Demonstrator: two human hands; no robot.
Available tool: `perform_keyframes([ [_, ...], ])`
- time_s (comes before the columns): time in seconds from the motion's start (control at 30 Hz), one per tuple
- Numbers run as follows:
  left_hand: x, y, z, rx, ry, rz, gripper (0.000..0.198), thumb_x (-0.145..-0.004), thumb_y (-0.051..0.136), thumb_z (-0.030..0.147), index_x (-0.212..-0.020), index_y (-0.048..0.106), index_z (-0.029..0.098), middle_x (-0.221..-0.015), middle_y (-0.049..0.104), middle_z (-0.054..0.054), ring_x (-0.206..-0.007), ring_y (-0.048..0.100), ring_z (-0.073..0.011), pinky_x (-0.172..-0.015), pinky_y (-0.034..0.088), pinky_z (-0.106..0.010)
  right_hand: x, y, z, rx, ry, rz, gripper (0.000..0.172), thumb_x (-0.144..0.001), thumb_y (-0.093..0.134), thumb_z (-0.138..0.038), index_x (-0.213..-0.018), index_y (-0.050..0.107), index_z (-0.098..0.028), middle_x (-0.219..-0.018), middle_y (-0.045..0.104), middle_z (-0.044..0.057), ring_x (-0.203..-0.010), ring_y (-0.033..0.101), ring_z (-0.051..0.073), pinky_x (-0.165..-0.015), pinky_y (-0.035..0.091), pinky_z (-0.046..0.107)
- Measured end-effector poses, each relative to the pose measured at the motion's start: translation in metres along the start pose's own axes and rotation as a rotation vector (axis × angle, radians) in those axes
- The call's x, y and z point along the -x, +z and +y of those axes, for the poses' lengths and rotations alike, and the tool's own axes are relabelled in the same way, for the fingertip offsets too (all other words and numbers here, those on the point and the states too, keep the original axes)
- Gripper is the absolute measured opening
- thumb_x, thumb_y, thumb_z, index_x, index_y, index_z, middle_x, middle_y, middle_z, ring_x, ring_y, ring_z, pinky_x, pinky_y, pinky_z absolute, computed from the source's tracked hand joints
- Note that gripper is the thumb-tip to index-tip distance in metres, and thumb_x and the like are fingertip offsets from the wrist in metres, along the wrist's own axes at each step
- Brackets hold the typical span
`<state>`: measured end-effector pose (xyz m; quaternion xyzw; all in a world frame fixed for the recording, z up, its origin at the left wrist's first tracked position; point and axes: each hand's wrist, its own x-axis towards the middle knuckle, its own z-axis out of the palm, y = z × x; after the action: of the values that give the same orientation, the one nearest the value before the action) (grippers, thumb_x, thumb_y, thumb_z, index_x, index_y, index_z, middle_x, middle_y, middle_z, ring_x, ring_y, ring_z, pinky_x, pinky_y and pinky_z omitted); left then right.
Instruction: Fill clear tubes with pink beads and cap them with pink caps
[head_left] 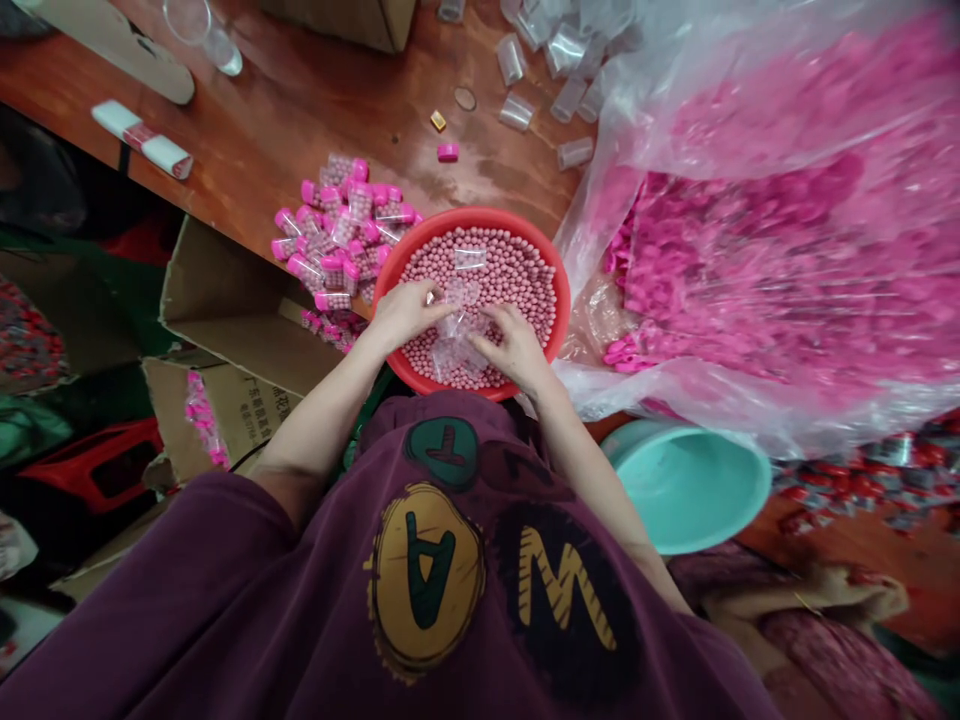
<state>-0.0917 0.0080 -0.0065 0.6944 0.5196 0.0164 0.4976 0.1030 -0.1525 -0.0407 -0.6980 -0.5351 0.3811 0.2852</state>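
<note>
Fingers (437, 306) of the left hand (405, 312) and of the right hand (517, 347) are bent inward and pinched onto a loose cluster of small clear plastic vials (459, 335). The cluster lies between the two hands, on top of the pale pink round beads (510, 270) that fill the round red plastic bowl (561, 300), toward its near side. Right of the bowl and touching its rim, a large clear plastic bag of bright pink caps (787, 230) spreads over the reddish-brown wooden table (300, 110), on whose near edge the bowl sits. Left of the bowl and below table level stands an open brown cardboard box (225, 310). To the near right of the bowl, and lower than it, is a round teal plastic basin (686, 485). Just left of the bowl, against its rim, lies a heap of pink-capped filled vials (341, 225). Beyond the bowl, toward the far table edge — empty clear vials (559, 60), scattered loose. Between these and the bowl lies a single pink cap (448, 152).
</note>
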Motion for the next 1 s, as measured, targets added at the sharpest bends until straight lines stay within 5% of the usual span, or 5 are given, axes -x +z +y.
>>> perform_keyframes([
  [0.1, -0.023, 0.017, 0.011, -0.067, 0.053, 0.142, 0.017, -0.094, 0.087, 0.036, -0.095, 0.076, 0.023, -0.093, 0.073, -0.008, -0.105, 0.070, -0.0326, -0.099, 0.054, -0.040, -0.039, 0.013, -0.002, 0.019, 0.047, 0.227, 0.047, -0.111, 0.058, -0.037, -0.153, 0.063, -0.015, -0.152, 0.066, 0.022, -0.144, 0.066, 0.033, -0.125, 0.058, 0.056],
  [0.23, -0.037, 0.037, 0.016, -0.114, 0.083, 0.079, 0.003, -0.097, 0.076, 0.022, -0.095, 0.076, 0.020, -0.118, 0.073, -0.016, -0.116, 0.071, -0.0370, -0.114, 0.053, -0.049, -0.081, 0.029, -0.003, 0.081, 0.130, 0.213, 0.051, -0.109, 0.057, -0.029, -0.159, 0.057, -0.017, -0.158, 0.062, 0.022, -0.146, 0.064, 0.033, -0.130, 0.054, 0.057],
  [0.47, -0.008, 0.017, -0.006, -0.145, 0.094, -0.311, 0.021, -0.085, 0.082, 0.024, -0.066, 0.075, 0.023, -0.068, 0.068, -0.001, -0.072, 0.062, -0.0210, -0.077, 0.049, -0.032, -0.044, 0.027, -0.014, 0.173, 0.255, -0.022, 0.044, -0.109, 0.058, -0.030, -0.147, 0.070, -0.011, -0.146, 0.069, 0.024, -0.127, 0.073, 0.036, -0.115, 0.062, 0.054],
  [0.7, -0.014, 0.017, 0.007, 0.078, -0.049, -0.047, 0.018, -0.081, 0.073, 0.008, -0.066, 0.068, 0.018, -0.063, 0.064, 0.004, -0.065, 0.055, -0.0130, -0.069, 0.041, -0.026, -0.051, 0.033, -0.012, 0.160, 0.269, -0.029, 0.054, -0.105, 0.066, -0.033, -0.152, 0.067, -0.007, -0.149, 0.073, 0.026, -0.137, 0.071, 0.043, -0.121, 0.056, 0.063],
  [1.0, -0.008, 0.032, 0.007, 0.550, -0.165, -0.175, 0.029, -0.083, 0.078, 0.007, -0.104, 0.062, 0.020, -0.062, 0.062, 0.010, -0.053, 0.057, -0.0105, -0.060, 0.042, -0.022, -0.038, 0.029, 0.035, -0.381, 0.125, -0.013, 0.059, -0.091, 0.075, -0.044, -0.145, 0.072, -0.021, -0.138, 0.082, 0.012, -0.113, 0.076, 0.029, -0.109, 0.066, 0.051],
])
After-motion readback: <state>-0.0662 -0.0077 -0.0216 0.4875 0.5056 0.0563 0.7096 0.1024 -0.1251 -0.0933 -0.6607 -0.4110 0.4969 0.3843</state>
